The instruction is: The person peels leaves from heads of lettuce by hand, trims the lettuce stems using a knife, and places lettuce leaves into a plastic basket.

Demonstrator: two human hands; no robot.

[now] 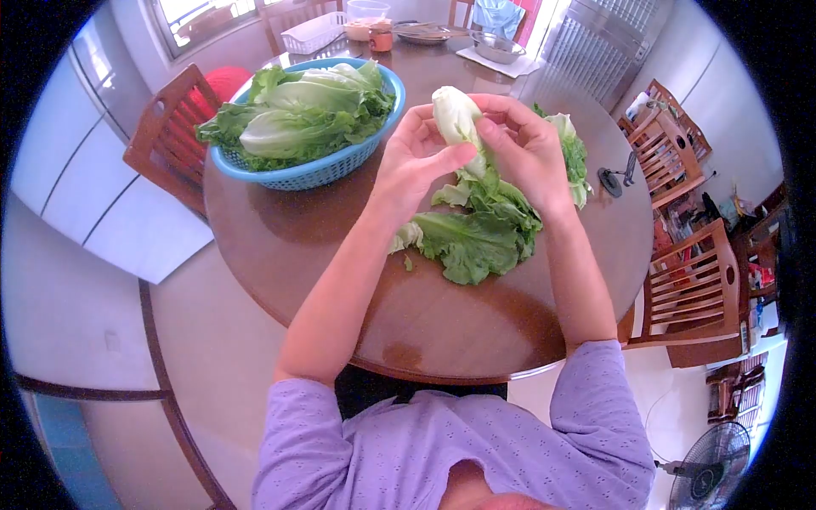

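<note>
Between my two hands is a head of leafy lettuce [457, 115], its pale base pointing up and away from me. My left hand [416, 161] grips it from the left, thumb across its front. From the right, my right hand [523, 149] closes on it with the thumb near the base. Green leaves [472, 242] hang or lie just below the hands; where the held head ends among them is unclear. More leaves [569, 153] rest on the table beyond my right wrist. A blue basket [319, 172] at the left is heaped with lettuce [306, 115].
The round brown table [433, 327] carries a white basket [313, 34], a plastic tub [367, 13], an orange-labelled jar [380, 37] and a metal bowl [497, 48] at the back. A black stand-like object [610, 180] lies at the right. Wooden chairs [690, 285] surround the table.
</note>
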